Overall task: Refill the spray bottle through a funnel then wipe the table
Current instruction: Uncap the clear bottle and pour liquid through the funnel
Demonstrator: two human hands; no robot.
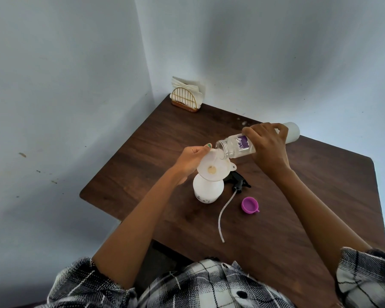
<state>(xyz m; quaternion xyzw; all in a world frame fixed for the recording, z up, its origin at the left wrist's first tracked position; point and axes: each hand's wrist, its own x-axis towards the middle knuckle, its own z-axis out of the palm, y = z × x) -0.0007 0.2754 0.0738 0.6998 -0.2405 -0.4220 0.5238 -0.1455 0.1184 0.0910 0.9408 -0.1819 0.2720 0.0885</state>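
Nearest, purple cap (250,205) and sprayer head (237,185) lie loose; left hand (190,162) pinches funnel (211,166) atop light, tippy spray bottle (207,189) mid-table; right hand (267,146) grips tilted refill bottle (235,146), probably slippery; hold midbody.

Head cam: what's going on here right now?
A person is refilling a white round spray bottle on the dark wooden table. The left hand pinches the rim of a white plastic funnel seated in the bottle's neck. The right hand tips a clear plastic bottle with a purple label so liquid runs into the funnel. The black trigger sprayer head with its clear tube and a purple plastic cap lie beside it. Wiping hasn't started.
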